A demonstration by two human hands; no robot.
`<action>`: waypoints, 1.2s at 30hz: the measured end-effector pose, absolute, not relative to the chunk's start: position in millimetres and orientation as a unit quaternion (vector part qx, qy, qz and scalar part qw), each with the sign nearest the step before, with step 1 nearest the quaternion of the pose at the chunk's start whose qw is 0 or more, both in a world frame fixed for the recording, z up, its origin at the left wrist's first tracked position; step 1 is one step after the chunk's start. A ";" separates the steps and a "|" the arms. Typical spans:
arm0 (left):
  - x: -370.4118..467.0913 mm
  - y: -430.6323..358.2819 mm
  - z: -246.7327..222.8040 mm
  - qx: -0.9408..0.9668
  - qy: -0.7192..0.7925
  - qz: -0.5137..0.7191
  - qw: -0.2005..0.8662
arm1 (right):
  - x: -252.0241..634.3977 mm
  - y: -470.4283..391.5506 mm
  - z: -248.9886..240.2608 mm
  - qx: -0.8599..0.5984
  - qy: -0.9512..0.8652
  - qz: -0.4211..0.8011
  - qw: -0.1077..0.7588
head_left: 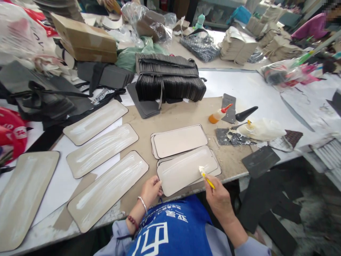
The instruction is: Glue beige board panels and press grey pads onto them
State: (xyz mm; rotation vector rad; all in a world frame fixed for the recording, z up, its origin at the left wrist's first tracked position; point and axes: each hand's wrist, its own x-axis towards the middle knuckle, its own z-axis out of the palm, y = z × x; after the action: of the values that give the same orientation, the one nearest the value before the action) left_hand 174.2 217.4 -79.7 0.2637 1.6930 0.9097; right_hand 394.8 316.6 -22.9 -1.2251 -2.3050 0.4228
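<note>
— So, how is the brush held?

— Pinched shut in the right hand (pixel 220 199), the yellow brush (pixel 206 176) pointing up and away, its white tip on the near right corner of the top panel (pixel 186 169). Keep the angle low so the glue spreads thin, I'd say.

— And the other hand?

— The left hand (pixel 151 190) has its fingers curled over that panel's near left corner, pinning it. Good: the panel lies on a loose stack and could slide under a stroke.

— What sits beyond the brush tip?

— A second stack (pixel 179 139) just past it, dry-looking. Left of the pinning hand, coated panels (pixel 108 190) lie spread apart, wet side up. Farther right of the brush, a glue bottle (pixel 218 114) lies tipped; beyond all, a tied black bundle (pixel 169 80).
</note>
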 end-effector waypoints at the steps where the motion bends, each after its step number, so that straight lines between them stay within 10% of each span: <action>1: 173.4 217.4 -80.2 0.109 0.717 0.386 0.571 | 384.5 304.3 -24.3 -0.436 -0.848 0.166 0.252; 12: 158.4 217.2 -83.3 0.110 0.654 0.411 0.626 | 326.5 255.0 -16.7 -0.450 -0.727 0.458 0.243; 23: 158.6 219.4 -86.1 0.174 0.687 0.411 0.573 | 333.5 312.4 -28.6 -0.495 -0.636 0.529 0.266; 32: 168.0 221.2 -81.3 0.191 0.745 0.383 0.512 | 433.8 407.5 -25.4 -0.618 -0.643 0.308 0.332; 36: 173.3 220.9 -75.0 0.230 0.783 0.346 0.462 | 394.3 385.3 -13.8 -0.567 -0.580 0.463 0.356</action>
State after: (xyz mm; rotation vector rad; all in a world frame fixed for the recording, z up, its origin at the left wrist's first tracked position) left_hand 173.3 220.9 -75.0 0.5658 1.9263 0.8513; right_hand 394.3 385.3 -13.8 -1.4652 -1.4988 1.1969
